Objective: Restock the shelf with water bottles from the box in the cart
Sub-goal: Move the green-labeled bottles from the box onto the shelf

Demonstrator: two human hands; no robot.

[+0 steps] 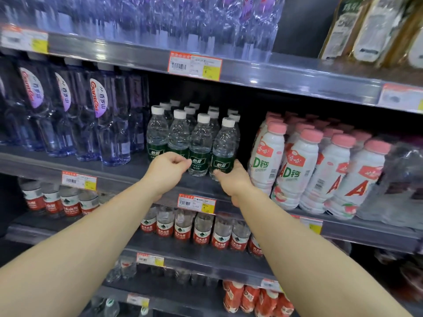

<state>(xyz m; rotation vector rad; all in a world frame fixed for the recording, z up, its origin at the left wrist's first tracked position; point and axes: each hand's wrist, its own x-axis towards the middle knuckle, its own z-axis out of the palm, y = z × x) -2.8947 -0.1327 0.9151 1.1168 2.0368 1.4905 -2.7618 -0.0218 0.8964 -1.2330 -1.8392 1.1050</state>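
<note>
Head view shows the placing step: right hand [233, 179] holds the front-right bottle [223, 149] on the shelf [128, 177], left hand [167, 171] curls beside its neighbour, seemingly empty; next likely release and return to the unseen cart.

water bottles [201, 143]: clear, white caps, green labels | upright, rows | mid shelf [128, 177]

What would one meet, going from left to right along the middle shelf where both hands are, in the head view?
Tall purple-tinted bottles → green-label water bottles, with the left hand and then the right hand in front of them → white bottles with pink caps → a blurred plastic-wrapped pack.
</note>
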